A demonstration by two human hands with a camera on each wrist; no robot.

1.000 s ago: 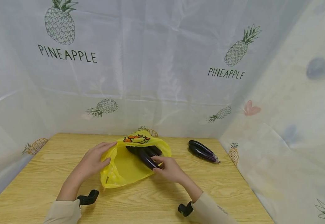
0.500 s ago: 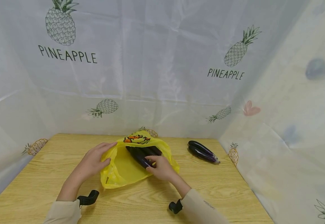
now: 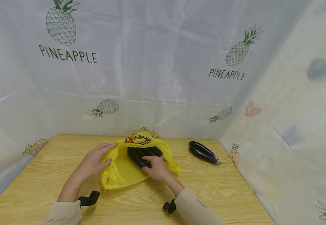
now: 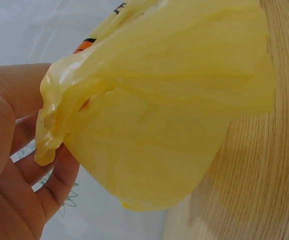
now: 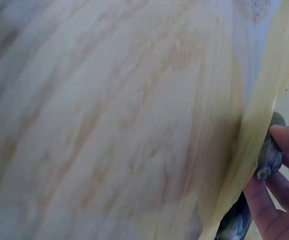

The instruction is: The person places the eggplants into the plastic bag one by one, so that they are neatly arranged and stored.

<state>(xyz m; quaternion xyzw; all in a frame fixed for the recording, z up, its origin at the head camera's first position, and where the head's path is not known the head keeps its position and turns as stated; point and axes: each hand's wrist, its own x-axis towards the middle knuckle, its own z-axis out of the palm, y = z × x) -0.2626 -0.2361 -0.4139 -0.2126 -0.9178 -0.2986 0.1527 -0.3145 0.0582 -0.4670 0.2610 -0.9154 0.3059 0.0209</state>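
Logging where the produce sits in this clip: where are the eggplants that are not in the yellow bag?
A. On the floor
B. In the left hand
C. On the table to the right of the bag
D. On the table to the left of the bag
C. Two loose eggplants lie on the wooden table to the right of the yellow bag.
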